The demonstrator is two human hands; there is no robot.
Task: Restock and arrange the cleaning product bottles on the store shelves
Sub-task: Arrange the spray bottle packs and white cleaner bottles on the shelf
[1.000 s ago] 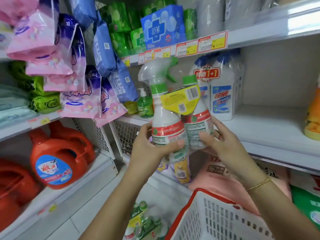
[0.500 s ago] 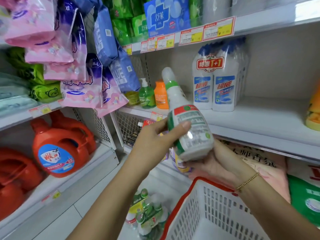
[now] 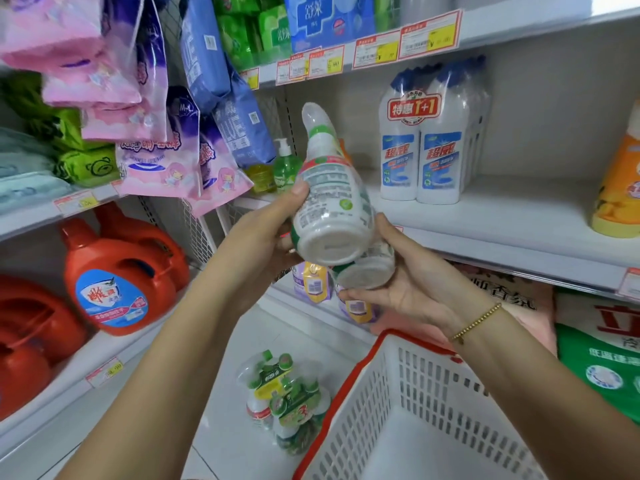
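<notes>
A twin pack of white spray cleaner bottles [image 3: 332,199] with green collars and red-green labels is tipped back, its round bases facing me and its necks pointing at the white middle shelf [image 3: 502,220]. My left hand [image 3: 266,233] grips the pack's left side, thumb across the label. Cupped under the lower bottle's base, my right hand [image 3: 408,282] has its fingers curled round it. A wrapped pair of white toilet cleaner bottles [image 3: 429,147] stands at the back of that shelf.
A red-rimmed white basket [image 3: 426,410] sits low at the right. More wrapped spray bottle packs [image 3: 284,400] lie on the floor. Red detergent jugs [image 3: 117,271] fill the lower left shelf. Pink and blue packs [image 3: 156,126] hang at the left. An orange bottle [image 3: 620,188] stands at the far right.
The twin pack was upright with its yellow tag facing me; both hands have tipped it backward, bases toward me, necks toward the shelf. My right hand slid from its side to beneath it.
</notes>
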